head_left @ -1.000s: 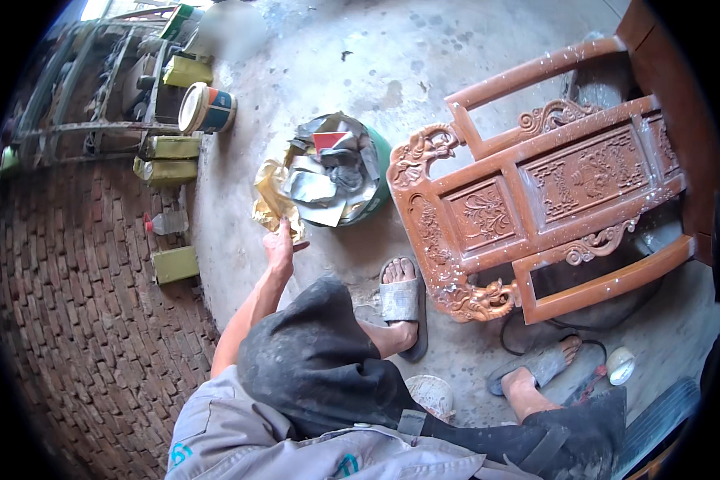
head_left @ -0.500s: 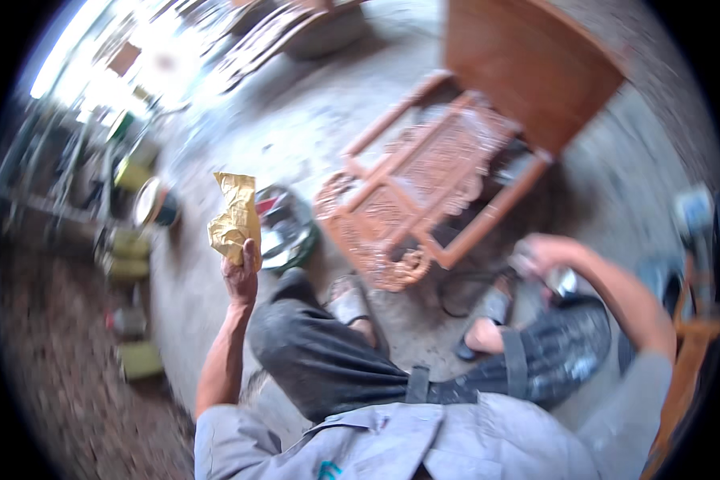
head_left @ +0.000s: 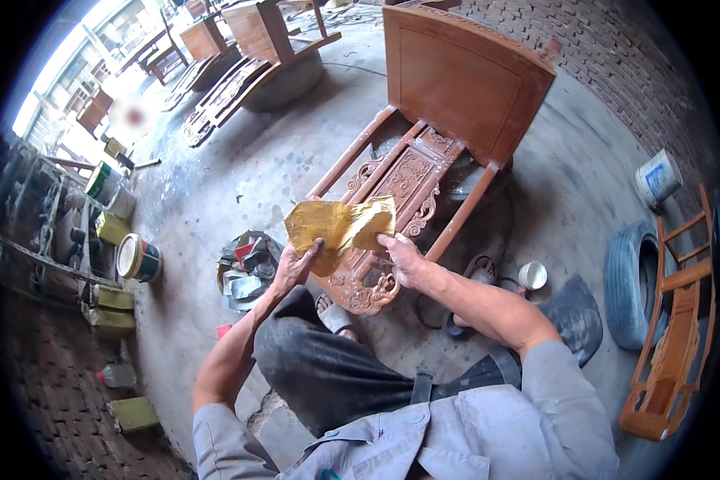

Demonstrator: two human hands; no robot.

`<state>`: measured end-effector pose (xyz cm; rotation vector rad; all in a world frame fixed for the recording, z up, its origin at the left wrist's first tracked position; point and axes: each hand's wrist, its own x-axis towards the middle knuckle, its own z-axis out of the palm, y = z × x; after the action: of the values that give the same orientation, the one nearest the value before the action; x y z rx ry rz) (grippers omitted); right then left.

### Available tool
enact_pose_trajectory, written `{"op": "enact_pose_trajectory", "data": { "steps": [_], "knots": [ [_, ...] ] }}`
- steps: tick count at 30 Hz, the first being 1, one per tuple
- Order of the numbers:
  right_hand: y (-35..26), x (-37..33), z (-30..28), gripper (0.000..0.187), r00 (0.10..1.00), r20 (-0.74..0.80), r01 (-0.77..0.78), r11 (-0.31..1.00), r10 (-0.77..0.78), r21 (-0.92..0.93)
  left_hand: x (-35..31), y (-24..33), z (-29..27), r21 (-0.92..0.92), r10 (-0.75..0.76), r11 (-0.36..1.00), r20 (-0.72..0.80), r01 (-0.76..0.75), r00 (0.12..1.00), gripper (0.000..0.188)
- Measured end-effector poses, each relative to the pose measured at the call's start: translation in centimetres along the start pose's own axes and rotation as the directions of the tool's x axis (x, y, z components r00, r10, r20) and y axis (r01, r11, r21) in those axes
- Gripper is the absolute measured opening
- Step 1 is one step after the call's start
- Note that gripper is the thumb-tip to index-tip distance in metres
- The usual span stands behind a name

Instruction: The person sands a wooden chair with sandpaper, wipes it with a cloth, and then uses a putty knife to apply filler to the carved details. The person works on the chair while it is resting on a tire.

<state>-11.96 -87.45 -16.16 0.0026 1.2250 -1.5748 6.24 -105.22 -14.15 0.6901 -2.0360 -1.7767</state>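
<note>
A creased yellow sheet of sandpaper (head_left: 328, 224) is stretched out between my two hands, above the near end of a carved wooden chair (head_left: 464, 80). My left hand (head_left: 298, 266) pinches the sheet's lower left edge, thumb on top. At its right edge, my right hand (head_left: 405, 259) grips it between thumb and fingers. The reddish-brown chair lies tipped on its back, seat panel standing up at the far end. Its carved backrest (head_left: 412, 172) points toward my feet, partly hidden by the sheet. White dust shows along the carving.
Left of the chair sits a round basin (head_left: 226, 280) of scraps. A paint bucket (head_left: 138, 258) stands farther left. To the right are a small white cup (head_left: 533, 275), a tire (head_left: 634, 284), a white bucket (head_left: 658, 178) and another wooden chair (head_left: 680, 352). More furniture stands far left.
My right hand has come from beside my right knee to the sheet and grips it. The crumpled sandpaper has moved right, over the chair, and is spread wider. The view has shifted.
</note>
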Motion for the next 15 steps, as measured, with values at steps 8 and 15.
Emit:
{"op": "enact_pose_trajectory", "data": {
  "steps": [8,15],
  "knots": [
    [-4.5,5.2,-4.4,0.031,0.963,-0.001,0.268,0.962,-0.269,0.052,4.5,-4.1,4.6,-0.694,-0.460,0.631,0.026,0.347,0.888,0.037],
    [-10.4,10.2,-11.3,0.023,0.869,-0.221,0.314,0.838,-0.443,-0.446,8.9,-8.0,7.2,-0.697,-0.394,0.616,0.131,0.367,0.910,0.027]
  ]
}}
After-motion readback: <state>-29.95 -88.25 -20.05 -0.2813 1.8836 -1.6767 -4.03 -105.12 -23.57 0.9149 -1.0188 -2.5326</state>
